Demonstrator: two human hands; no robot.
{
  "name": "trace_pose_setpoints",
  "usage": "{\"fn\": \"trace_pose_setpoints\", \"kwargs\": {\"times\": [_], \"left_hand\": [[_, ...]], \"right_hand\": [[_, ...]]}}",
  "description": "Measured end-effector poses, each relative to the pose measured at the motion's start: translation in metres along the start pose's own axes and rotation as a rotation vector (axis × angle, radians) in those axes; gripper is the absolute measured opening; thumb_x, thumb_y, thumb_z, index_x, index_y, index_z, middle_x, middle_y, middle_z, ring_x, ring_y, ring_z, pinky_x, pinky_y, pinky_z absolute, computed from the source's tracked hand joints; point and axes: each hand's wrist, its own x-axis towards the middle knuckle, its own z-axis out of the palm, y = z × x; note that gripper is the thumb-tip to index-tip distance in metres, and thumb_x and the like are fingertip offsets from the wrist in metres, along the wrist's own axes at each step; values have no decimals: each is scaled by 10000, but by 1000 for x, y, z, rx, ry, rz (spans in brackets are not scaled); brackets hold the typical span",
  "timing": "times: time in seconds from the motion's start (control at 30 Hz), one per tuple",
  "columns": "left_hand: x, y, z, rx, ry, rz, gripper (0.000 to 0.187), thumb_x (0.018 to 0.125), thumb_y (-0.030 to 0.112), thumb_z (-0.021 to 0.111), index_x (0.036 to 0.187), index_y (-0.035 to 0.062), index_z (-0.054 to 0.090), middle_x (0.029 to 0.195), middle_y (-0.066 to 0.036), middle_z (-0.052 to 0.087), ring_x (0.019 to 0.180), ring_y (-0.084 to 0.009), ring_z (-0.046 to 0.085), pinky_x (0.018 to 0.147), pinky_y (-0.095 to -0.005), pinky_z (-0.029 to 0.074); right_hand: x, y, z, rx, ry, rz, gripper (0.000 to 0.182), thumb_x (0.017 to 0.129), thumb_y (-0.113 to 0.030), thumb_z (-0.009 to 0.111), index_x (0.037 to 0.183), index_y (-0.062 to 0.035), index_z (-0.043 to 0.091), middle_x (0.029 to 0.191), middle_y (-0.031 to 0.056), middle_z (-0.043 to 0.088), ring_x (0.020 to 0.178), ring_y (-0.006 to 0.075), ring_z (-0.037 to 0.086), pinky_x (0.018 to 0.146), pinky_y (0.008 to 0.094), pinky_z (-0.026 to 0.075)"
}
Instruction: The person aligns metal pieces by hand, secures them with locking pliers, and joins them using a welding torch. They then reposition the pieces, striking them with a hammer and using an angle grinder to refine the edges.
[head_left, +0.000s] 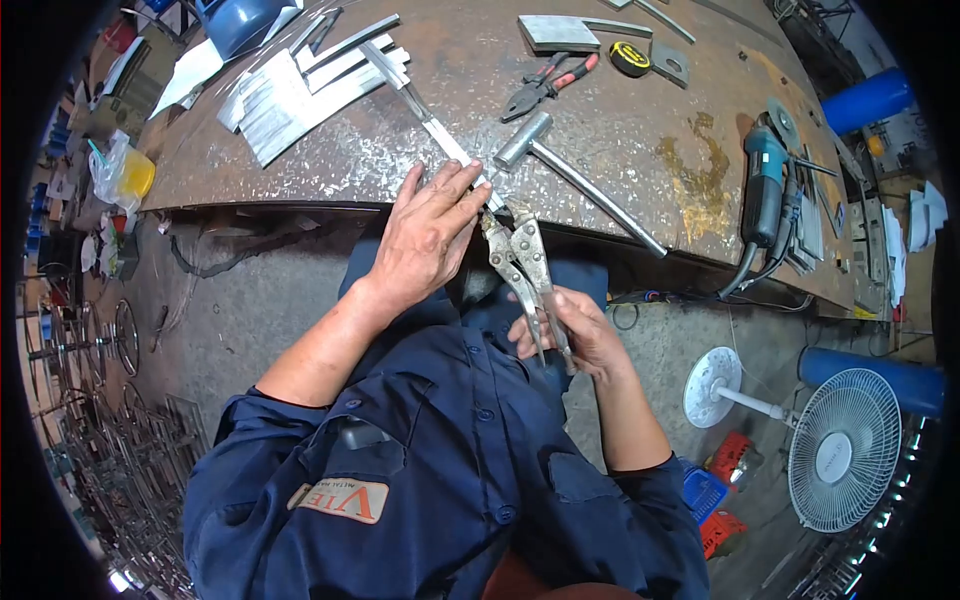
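Note:
A long narrow metal strip (445,138) reaches from the bench top over its near edge. My left hand (430,228) lies over the strip's near end, fingers stretched out and pressing on it. Locking pliers (517,255) have their jaws at that near end, just beside my left fingertips. My right hand (580,330) is wrapped round the handles of the pliers, below the bench edge. A metal hammer (590,190) lies right of the strip, its head close to it. The exact bite of the jaws is partly hidden.
On the bench (340,165) are flat metal plates (275,110), red-handled pliers (550,85), a tape measure (630,58), a steel block (558,33) and an angle grinder (765,180). A fan (845,450) stands at right, a yellow container (137,175) at left.

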Motion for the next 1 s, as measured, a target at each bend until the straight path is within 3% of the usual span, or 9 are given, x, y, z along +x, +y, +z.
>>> {"fn": "trace_pose_setpoints", "kwargs": {"times": [0.13, 0.4, 0.53, 0.63, 0.7, 0.8, 0.87, 0.93, 1.0], "left_hand": [[2, -5, -6, 50, -49, 45, 482, 932, 90, 726, 1405, 123, 644, 1526, -114, 571, 1410, -349, 543, 1217, -565, 333], [21, -33, -43, 87, 139, 70, 394, 889, 123, 760, 1274, 68, 701, 1408, -160, 646, 1331, -328, 604, 1203, -572, 364], [89, -91, -101, 520, 80, 70, 750, 846, 73, 773, 1538, 171, 503, 1660, -103, 400, 1520, -359, 391, 1276, -555, 266], [133, -137, -109, 540, -10, 296, 627, 840, 55, 752, 1441, 136, 593, 1552, -136, 530, 1495, -340, 435, 1287, -569, 243], [159, -150, -102, 479, -494, 339, 456, 844, 22, 719, 1293, 97, 686, 1314, -149, 686, 1380, -336, 555, 1286, -582, 245], [171, -143, -106, 403, -506, 326, 281, 818, 53, 746, 1098, 66, 731, 1058, -133, 723, 1114, -358, 673, 1270, -623, 260], [179, -142, -106, 381, -568, 317, 216, 788, 64, 775, 1001, 56, 740, 961, -161, 726, 1040, -375, 691, 1185, -572, 388], [183, -126, -110, 328, -594, 221, 164, 761, 46, 786, 918, 43, 743, 842, -187, 707, 965, -395, 693, 1047, -514, 464], [187, -127, -107, 292, -548, 301, 144, 731, 36, 800, 860, 28, 738, 788, -201, 693, 905, -414, 688, 884, -495, 498]], "right_hand": [[-8, -11, 4, -113, -27, 57, 444, 1079, -283, 612, 1384, 27, 524, 1104, 202, 731, 944, 246, 761, 838, 357, 641], [-9, -8, 13, -181, 114, 70, 235, 1112, -241, 545, 1225, -36, 563, 948, 109, 726, 748, 183, 726, 670, 312, 619], [-9, -9, 7, -220, 157, 82, 265, 1100, -231, 557, 1271, -28, 567, 928, 124, 736, 695, 200, 720, 618, 312, 594], [-8, -11, 5, -233, 162, 107, 266, 1099, -226, 561, 1278, -29, 566, 935, 129, 735, 724, 219, 742, 653, 335, 622], [-11, -15, 8, -194, 152, 117, 279, 1101, -238, 560, 1289, -31, 564, 952, 133, 738, 771, 233, 756, 703, 354, 637], [-21, -32, 1, -470, 83, 81, 350, 1090, -244, 593, 1352, -12, 594, 1025, 124, 758, 922, 194, 749, 784, 348, 616], [-42, -73, -9, -972, 373, -308, 272, 1061, -191, 643, 1240, 11, 680, 1008, 101, 761, 861, 151, 730, 736, 316, 589], [-58, -121, -46, -873, 995, -561, 217, 1004, -213, 696, 1062, -14, 757, 809, 63, 751, 731, 133, 703, 654, 309, 555], [-74, -177, -90, -1391, 1526, -744, 221, 998, -239, 675, 995, -33, 757, 788, 151, 732, 710, 253, 714, 676, 404, 534]]}}
